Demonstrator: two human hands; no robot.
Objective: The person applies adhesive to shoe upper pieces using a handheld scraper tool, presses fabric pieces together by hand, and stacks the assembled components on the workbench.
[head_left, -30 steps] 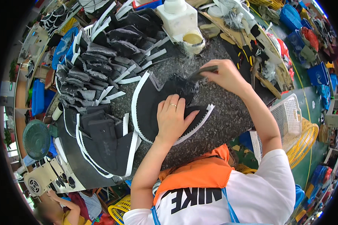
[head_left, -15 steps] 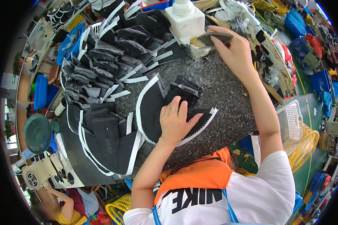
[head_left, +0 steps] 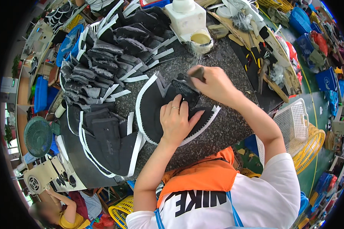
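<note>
1. Left hand (head_left: 176, 121), fingers spread, lies on the white-edged black piece (head_left: 151, 110) at the frame's centre, gripping nothing.
2. Right hand (head_left: 217, 86) grasps a dark tool (head_left: 198, 73) at the piece's upper edge, just right of centre.
3. Similar black pieces (head_left: 99, 63) lie piled upper left.

Clearance over the speckled dark-grey tabletop (head_left: 229, 126).
Open lane: between the curved black, white-edged fabric piece (head_left: 149, 110) and right forearm (head_left: 258, 118). Obstacles: heaped black padded pieces (head_left: 99, 57), left; white square plastic bottle (head_left: 185, 20), beyond.
</note>
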